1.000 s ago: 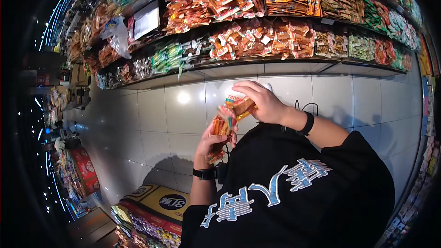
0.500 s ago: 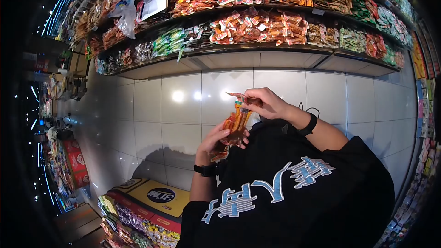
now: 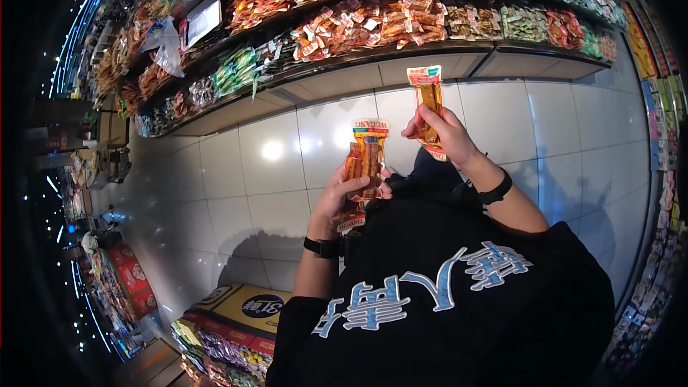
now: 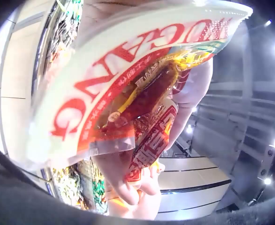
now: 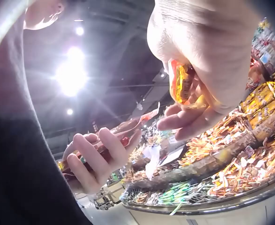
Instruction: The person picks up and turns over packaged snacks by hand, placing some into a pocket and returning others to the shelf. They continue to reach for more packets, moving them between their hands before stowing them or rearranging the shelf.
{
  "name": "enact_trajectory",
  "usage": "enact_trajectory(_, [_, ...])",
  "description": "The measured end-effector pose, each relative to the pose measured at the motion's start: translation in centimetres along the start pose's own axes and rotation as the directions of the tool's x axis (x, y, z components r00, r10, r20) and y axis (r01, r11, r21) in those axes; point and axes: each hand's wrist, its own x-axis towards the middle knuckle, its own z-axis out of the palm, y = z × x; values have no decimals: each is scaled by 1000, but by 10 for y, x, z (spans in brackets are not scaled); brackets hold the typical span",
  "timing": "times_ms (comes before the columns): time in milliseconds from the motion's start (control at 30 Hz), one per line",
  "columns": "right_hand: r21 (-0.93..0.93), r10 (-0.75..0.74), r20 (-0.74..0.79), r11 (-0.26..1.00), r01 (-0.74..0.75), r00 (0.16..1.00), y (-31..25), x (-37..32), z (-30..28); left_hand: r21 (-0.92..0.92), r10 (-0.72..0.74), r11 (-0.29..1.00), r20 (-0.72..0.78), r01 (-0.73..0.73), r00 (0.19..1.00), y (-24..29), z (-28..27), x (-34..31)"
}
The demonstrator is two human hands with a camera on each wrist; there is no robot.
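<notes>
In the head view my left hand (image 3: 332, 199) holds a small bundle of clear snack packets (image 3: 370, 152) with brown sticks inside, thumb across the front. Red WUGANG lettering shows on their white ends, and a packet end (image 4: 88, 89) fills much of the left wrist view. To the right and a little farther out, my right hand (image 3: 454, 139) pinches a single similar packet (image 3: 428, 94), its white and red end pointing toward the shelves. The right wrist view shows this packet (image 5: 182, 83) partly covered by the palm, with the left hand (image 5: 99, 157) apart from it.
Shelves of packed snacks (image 3: 358, 25) run along the far side. A white plastic bag (image 3: 166, 46) hangs there beside a white sheet (image 3: 204, 20). Pale floor tiles (image 3: 269, 179) lie below the hands. A yellow display stand (image 3: 251, 306) with wrapped goods is at the lower left.
The hands, close together over the packets earlier, have separated. My right hand has moved right with one packet; the left keeps the others, now held more upright to view.
</notes>
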Motion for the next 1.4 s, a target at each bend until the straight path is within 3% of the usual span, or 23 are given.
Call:
enact_trajectory(67, [-58,-17,-1,998,17,1000,-7,-1,-13,19,42,999,-46,-41,998,-2,7,8])
enact_trajectory(200, [169,66,102,982,-82,993,-25,-2,-50,75,104,993,-106,-96,989,-7,31,40])
enact_trajectory(300, [209,91,196,969,-132,976,-60,-10,-82,83,107,992,-110,-98,988,-13,66,74])
enact_trajectory(567, [29,55,235,998,-64,970,-113,-36,-184,139,145,980,-26,-140,989,-40,151,167])
enact_trajectory(667, [4,-41,285,999,41,958,-130,-42,-212,134,175,976,3,-174,985,-45,175,189])
enact_trajectory(833, [-47,-67,260,996,82,963,-162,-58,-235,102,244,962,79,-252,966,-50,214,209])
enact_trajectory(1000, [-84,-104,305,987,136,947,-171,-55,-256,103,289,952,19,-289,957,-48,246,218])
enact_trajectory(1100, [-92,-59,278,992,88,959,-182,-53,-261,64,270,960,65,-274,961,-45,248,219])
enact_trajectory(1233, [-46,-112,230,991,126,967,-197,-47,-257,7,284,958,89,-286,955,-46,249,224])
enact_trajectory(1400, [-112,-65,85,991,75,994,-204,-26,-247,-12,145,989,84,-145,986,-52,254,226])
